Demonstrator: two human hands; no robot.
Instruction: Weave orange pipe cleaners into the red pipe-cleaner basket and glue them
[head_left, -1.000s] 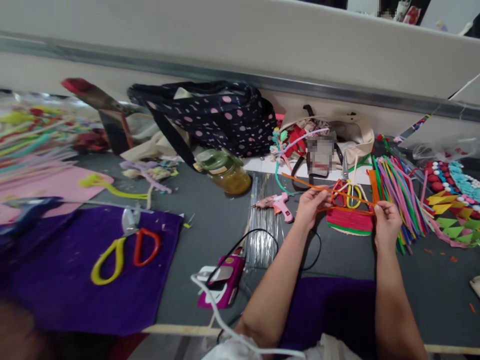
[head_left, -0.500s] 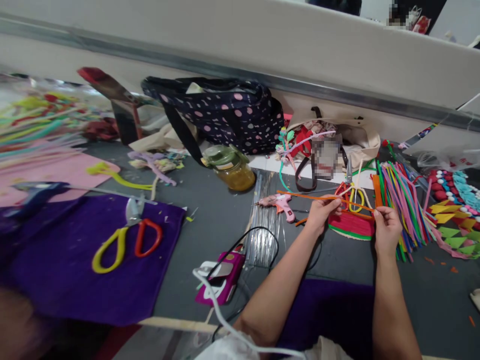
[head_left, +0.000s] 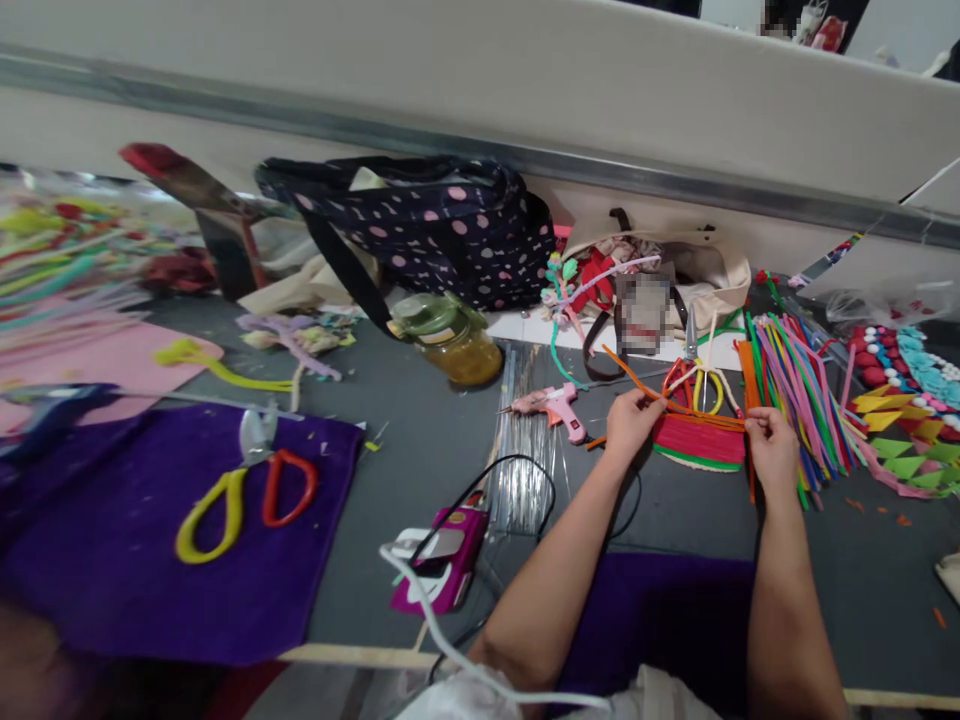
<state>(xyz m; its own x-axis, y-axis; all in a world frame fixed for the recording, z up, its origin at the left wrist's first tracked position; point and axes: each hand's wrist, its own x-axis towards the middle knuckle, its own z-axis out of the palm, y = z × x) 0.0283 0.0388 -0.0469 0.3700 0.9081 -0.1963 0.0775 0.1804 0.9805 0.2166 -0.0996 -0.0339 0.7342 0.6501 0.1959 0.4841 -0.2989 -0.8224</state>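
Left hand and right hand, apart, pinch thin orange strips
The strips border a flat half-round red-and-green piece.

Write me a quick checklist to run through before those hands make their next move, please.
1. Left hand grips the orange strands: ok, pinched at the fingertips.
2. Right hand grips their other end: ok, pinched near the bundle of coloured sticks.
3. Strands pressed against the red-and-green piece: cannot tell; they cross its upper edge in this view.
4. Space behind the strands free: not ok, I'd say; small scissors sit close behind them.
5. Pink glue gun clear of both hands: ok, it lies apart from the left one.
6. Glue gun cool: cannot tell.
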